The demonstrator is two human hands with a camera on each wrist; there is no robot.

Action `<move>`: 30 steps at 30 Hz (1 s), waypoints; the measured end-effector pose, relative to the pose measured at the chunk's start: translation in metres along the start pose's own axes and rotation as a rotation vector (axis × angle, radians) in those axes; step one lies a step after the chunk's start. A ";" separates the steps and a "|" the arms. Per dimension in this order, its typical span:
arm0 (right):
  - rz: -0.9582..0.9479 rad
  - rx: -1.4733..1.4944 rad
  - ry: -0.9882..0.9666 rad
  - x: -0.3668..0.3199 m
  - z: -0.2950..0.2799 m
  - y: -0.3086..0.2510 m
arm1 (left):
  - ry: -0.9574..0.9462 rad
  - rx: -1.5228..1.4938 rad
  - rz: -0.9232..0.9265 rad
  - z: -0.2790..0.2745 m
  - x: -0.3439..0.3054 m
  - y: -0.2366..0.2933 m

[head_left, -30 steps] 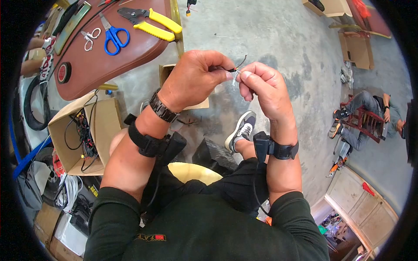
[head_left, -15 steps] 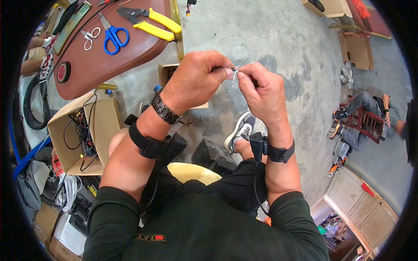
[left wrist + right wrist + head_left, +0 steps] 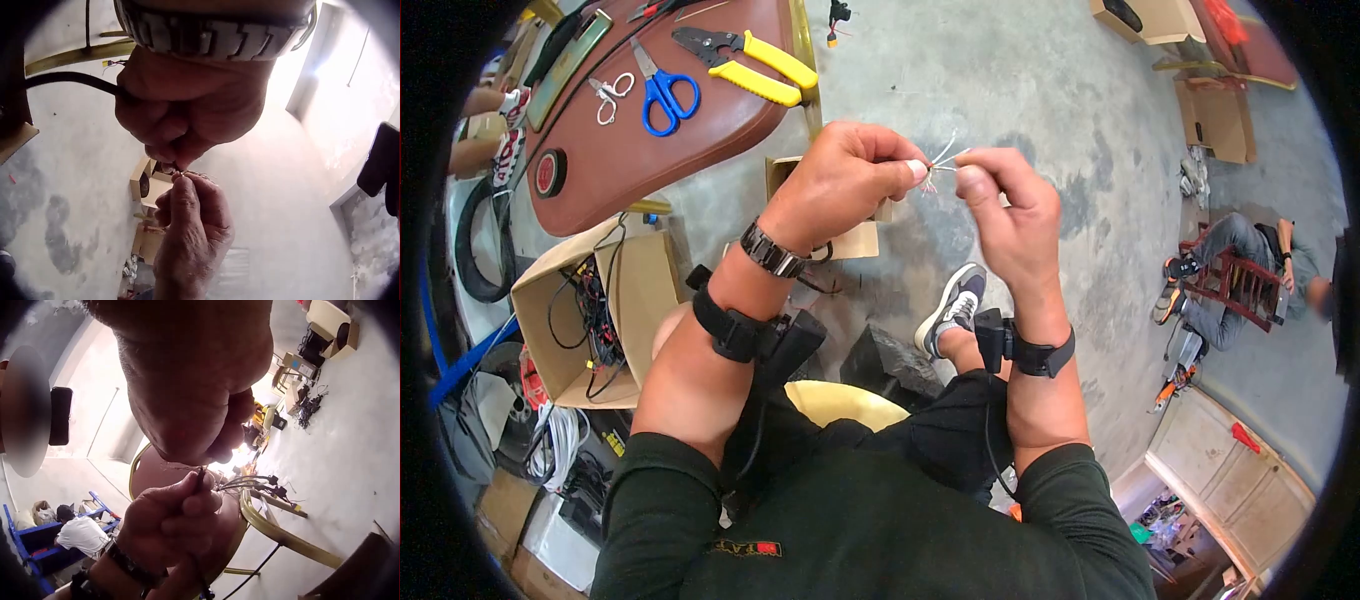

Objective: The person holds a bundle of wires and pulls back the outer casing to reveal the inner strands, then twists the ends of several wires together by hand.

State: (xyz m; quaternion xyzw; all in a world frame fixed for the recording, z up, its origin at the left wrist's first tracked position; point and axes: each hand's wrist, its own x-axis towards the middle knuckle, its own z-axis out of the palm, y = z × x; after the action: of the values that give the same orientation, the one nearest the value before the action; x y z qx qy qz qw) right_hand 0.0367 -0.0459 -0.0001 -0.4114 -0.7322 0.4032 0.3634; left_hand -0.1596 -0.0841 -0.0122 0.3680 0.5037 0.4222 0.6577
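Observation:
My left hand [image 3: 845, 185] grips a black cable [image 3: 72, 76] between thumb and curled fingers, close to the cable's stripped end. From that end several thin pale wires [image 3: 943, 158] fan out beyond the thumb tip, with fine loose strands hanging below. Facing it, my right hand [image 3: 1012, 205] pinches the end of one thin wire between thumb and forefinger. In the left wrist view the fingertips of both hands almost meet. The right wrist view has the right hand [image 3: 194, 387] above the left, hiding part of the wires.
A brown padded seat [image 3: 690, 150] bears yellow-handled wire strippers [image 3: 755, 85], blue scissors [image 3: 665, 100] and small white-handled scissors [image 3: 608, 97]. Below it stands a cardboard box [image 3: 650, 290] of tangled cables. Another person sits on a wooden chair [image 3: 1238, 290] at the right.
The thin wires have spread into a fan at the cable end. My right hand has drawn slightly right, away from the left, and now pinches a single wire.

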 end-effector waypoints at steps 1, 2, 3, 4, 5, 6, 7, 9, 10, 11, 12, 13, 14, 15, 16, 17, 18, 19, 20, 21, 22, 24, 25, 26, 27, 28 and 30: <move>0.116 0.124 0.023 0.001 -0.005 -0.001 | 0.011 0.003 0.006 0.001 -0.001 0.001; 0.232 0.248 0.046 0.003 -0.010 -0.003 | 0.006 0.005 0.019 0.001 -0.001 0.002; 0.284 0.326 0.045 0.006 -0.015 -0.004 | -0.001 0.008 0.032 0.001 -0.002 0.003; 0.324 0.374 0.039 0.007 -0.018 -0.003 | -0.008 0.010 0.044 0.001 -0.003 0.004; 0.363 0.423 0.035 0.009 -0.021 -0.001 | -0.022 0.009 0.040 0.001 -0.003 0.005; 0.403 0.470 0.030 0.009 -0.023 -0.001 | -0.037 0.008 0.035 0.000 -0.004 0.007; 0.420 0.482 0.004 0.009 -0.024 0.001 | -0.051 0.007 0.031 0.001 -0.004 0.009; 0.441 0.508 -0.024 0.010 -0.023 0.001 | -0.053 0.048 0.073 0.002 -0.003 0.007; 0.452 0.521 -0.038 0.010 -0.022 0.000 | -0.054 0.068 0.093 0.003 -0.002 0.004; 0.452 0.524 -0.052 0.009 -0.022 -0.001 | -0.056 0.073 0.125 0.004 -0.001 0.000; 0.452 0.528 -0.066 0.010 -0.021 -0.002 | -0.057 0.079 0.157 0.004 0.000 -0.005; 0.452 0.531 -0.079 0.009 -0.021 -0.003 | -0.059 0.085 0.188 0.005 0.002 -0.008; 0.434 0.527 -0.106 0.008 -0.022 -0.001 | -0.062 0.110 0.182 0.005 0.002 -0.009; 0.415 0.522 -0.133 0.007 -0.022 0.004 | -0.064 0.135 0.177 0.005 0.002 -0.009; 0.394 0.518 -0.160 0.007 -0.023 0.007 | -0.066 0.161 0.173 0.005 0.001 -0.009; 0.396 0.522 -0.152 0.007 -0.023 0.006 | -0.057 0.177 0.175 0.006 0.001 -0.008; 0.398 0.526 -0.146 0.007 -0.023 0.004 | -0.048 0.194 0.178 0.008 0.000 -0.006; 0.398 0.531 -0.140 0.007 -0.022 0.003 | -0.039 0.211 0.180 0.009 0.000 -0.005; 0.393 0.537 -0.130 0.008 -0.022 0.003 | -0.044 0.224 0.175 0.009 0.000 -0.006; 0.388 0.544 -0.120 0.008 -0.021 0.003 | -0.048 0.237 0.169 0.009 0.000 -0.007; 0.385 0.550 -0.110 0.007 -0.020 0.003 | -0.053 0.250 0.163 0.009 0.000 -0.008; 0.387 0.482 -0.091 0.007 -0.020 0.003 | -0.053 0.257 0.161 0.008 0.000 -0.008; 0.389 0.449 -0.082 0.007 -0.020 0.004 | -0.053 0.260 0.160 0.009 0.000 -0.008; 0.394 0.420 -0.086 0.007 -0.020 0.004 | -0.061 0.254 0.156 0.009 -0.001 -0.008; 0.401 0.390 -0.089 0.007 -0.021 0.004 | -0.070 0.247 0.150 0.009 -0.001 -0.007; 0.405 0.360 -0.093 0.007 -0.022 0.004 | -0.079 0.241 0.146 0.010 -0.002 -0.006; 0.397 0.343 -0.099 0.007 -0.023 0.006 | -0.079 0.272 0.152 0.010 -0.002 -0.007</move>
State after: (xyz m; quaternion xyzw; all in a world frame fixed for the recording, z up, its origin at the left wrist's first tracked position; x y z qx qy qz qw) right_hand 0.0553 -0.0306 0.0057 -0.4592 -0.5749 0.6045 0.3053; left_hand -0.1491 -0.0888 -0.0157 0.5072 0.5007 0.3836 0.5873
